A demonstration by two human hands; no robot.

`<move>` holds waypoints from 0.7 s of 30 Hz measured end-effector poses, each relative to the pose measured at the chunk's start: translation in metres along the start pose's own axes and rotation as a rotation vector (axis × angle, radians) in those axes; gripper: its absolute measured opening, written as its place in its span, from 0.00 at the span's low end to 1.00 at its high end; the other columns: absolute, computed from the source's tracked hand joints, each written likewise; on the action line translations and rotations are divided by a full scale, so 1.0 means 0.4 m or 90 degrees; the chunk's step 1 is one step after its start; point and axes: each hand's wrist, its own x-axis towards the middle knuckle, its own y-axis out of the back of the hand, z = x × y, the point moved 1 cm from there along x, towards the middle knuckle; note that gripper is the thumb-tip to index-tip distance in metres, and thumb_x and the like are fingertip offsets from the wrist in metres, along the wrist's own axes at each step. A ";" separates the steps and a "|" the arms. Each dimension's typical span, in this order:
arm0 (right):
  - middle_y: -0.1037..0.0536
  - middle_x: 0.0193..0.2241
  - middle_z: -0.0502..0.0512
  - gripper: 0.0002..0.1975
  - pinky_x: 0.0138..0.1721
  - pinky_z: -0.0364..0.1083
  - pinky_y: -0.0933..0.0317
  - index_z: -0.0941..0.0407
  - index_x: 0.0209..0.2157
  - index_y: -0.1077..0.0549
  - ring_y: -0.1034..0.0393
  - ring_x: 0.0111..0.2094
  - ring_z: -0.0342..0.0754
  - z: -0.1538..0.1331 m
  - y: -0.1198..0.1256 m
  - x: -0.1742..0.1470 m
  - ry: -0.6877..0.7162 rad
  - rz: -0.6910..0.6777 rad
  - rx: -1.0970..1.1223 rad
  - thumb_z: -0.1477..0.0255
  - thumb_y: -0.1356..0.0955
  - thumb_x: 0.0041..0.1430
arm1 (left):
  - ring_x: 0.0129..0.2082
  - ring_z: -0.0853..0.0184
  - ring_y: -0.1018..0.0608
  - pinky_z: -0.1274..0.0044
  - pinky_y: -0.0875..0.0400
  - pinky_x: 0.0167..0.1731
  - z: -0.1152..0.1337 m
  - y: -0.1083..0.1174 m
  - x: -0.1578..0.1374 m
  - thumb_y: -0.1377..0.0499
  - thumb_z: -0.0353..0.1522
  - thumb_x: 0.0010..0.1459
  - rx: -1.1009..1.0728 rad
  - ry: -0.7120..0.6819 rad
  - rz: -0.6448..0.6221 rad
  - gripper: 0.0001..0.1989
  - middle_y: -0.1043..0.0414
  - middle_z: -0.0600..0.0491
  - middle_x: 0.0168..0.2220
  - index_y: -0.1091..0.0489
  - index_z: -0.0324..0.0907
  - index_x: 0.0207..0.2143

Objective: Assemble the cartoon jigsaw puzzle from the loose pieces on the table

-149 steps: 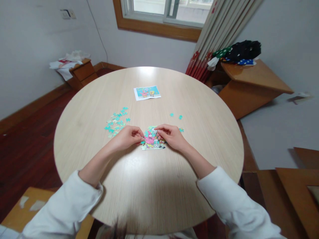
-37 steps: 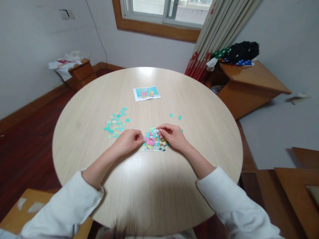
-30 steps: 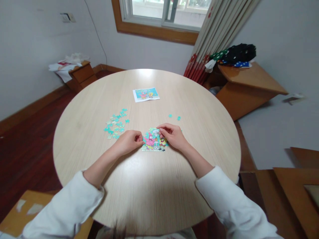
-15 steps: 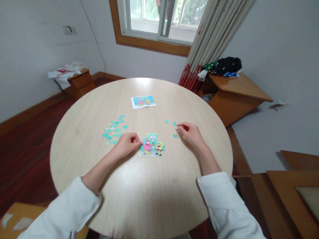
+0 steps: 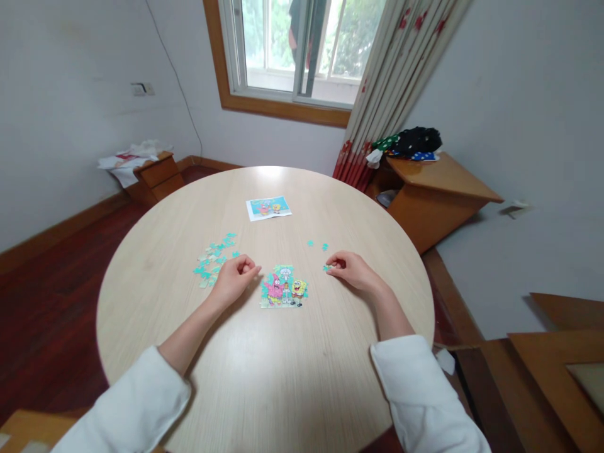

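Observation:
A partly joined jigsaw puzzle [image 5: 284, 288] lies flat near the middle of the table, showing a pink, a pale and a yellow cartoon figure. My left hand [image 5: 234, 279] hovers just to its left, fingers curled and thumb pressed close, with nothing visible in them. On the other side, the fingertips of my right hand [image 5: 353, 270] pinch a small puzzle piece [image 5: 326, 268], partly covered by them. Two loose turquoise pieces, one [image 5: 325, 247] nearer and one [image 5: 310, 243] farther left, lie beyond that hand. Left of the puzzle spreads a pile of loose turquoise pieces [image 5: 206, 274].
A printed picture sheet [image 5: 268, 208] with the same figures lies toward the far side of the round table [image 5: 283, 377]. Behind stand a small cabinet [image 5: 159, 176] at left and a wooden cabinet [image 5: 438, 182] heaped with cloths [image 5: 415, 143] at right.
My right hand has moved nearer and closed on the nearest loose piece on the right. My left hand has drawn slightly away from the puzzle's left edge. The view has tilted up a little.

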 end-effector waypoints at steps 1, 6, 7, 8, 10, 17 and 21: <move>0.31 0.22 0.49 0.07 0.29 0.43 0.44 0.60 0.28 0.26 0.39 0.25 0.41 -0.001 -0.001 0.000 0.000 0.000 -0.002 0.72 0.30 0.44 | 0.16 0.75 0.41 0.80 0.47 0.18 -0.003 -0.001 0.001 0.43 0.40 0.47 -0.001 -0.001 0.006 0.13 0.44 0.60 0.14 0.38 0.41 0.21; 0.31 0.23 0.49 0.07 0.29 0.43 0.43 0.60 0.28 0.27 0.39 0.25 0.40 0.008 -0.008 0.001 0.020 0.018 -0.007 0.73 0.30 0.44 | 0.16 0.74 0.42 0.80 0.48 0.19 -0.006 -0.007 0.003 0.43 0.41 0.46 0.004 -0.021 0.026 0.13 0.45 0.61 0.15 0.39 0.41 0.20; 0.30 0.24 0.49 0.08 0.29 0.43 0.42 0.60 0.30 0.27 0.39 0.25 0.41 0.011 -0.009 0.001 0.025 0.028 -0.004 0.73 0.30 0.44 | 0.16 0.74 0.42 0.80 0.48 0.20 -0.005 -0.009 0.003 0.43 0.42 0.46 0.004 -0.025 0.029 0.14 0.45 0.61 0.15 0.39 0.41 0.20; 0.30 0.25 0.50 0.09 0.29 0.43 0.42 0.60 0.31 0.27 0.38 0.26 0.41 0.014 -0.011 0.001 0.029 0.039 -0.002 0.73 0.30 0.43 | 0.17 0.74 0.42 0.80 0.47 0.20 -0.004 -0.011 0.003 0.43 0.41 0.46 0.004 -0.029 0.030 0.13 0.45 0.61 0.15 0.39 0.41 0.20; 0.29 0.26 0.50 0.10 0.30 0.43 0.42 0.60 0.32 0.27 0.38 0.27 0.41 0.016 -0.014 0.002 0.030 0.050 -0.007 0.74 0.30 0.44 | 0.17 0.74 0.41 0.80 0.46 0.21 -0.004 -0.013 0.002 0.43 0.41 0.46 0.006 -0.036 0.030 0.13 0.45 0.61 0.15 0.39 0.41 0.20; 0.30 0.27 0.52 0.06 0.34 0.44 0.42 0.59 0.32 0.28 0.37 0.29 0.43 0.004 -0.023 0.001 0.035 0.042 -0.081 0.75 0.34 0.50 | 0.21 0.72 0.35 0.78 0.40 0.25 -0.008 -0.021 -0.011 0.43 0.37 0.50 0.095 -0.122 -0.013 0.09 0.38 0.58 0.19 0.33 0.40 0.25; 0.30 0.29 0.52 0.08 0.37 0.45 0.42 0.59 0.34 0.27 0.37 0.30 0.43 0.008 -0.032 -0.003 0.069 0.050 -0.106 0.77 0.37 0.53 | 0.33 0.67 0.28 0.74 0.33 0.36 0.004 -0.032 -0.030 0.41 0.37 0.50 0.155 -0.190 -0.062 0.12 0.30 0.50 0.32 0.30 0.39 0.36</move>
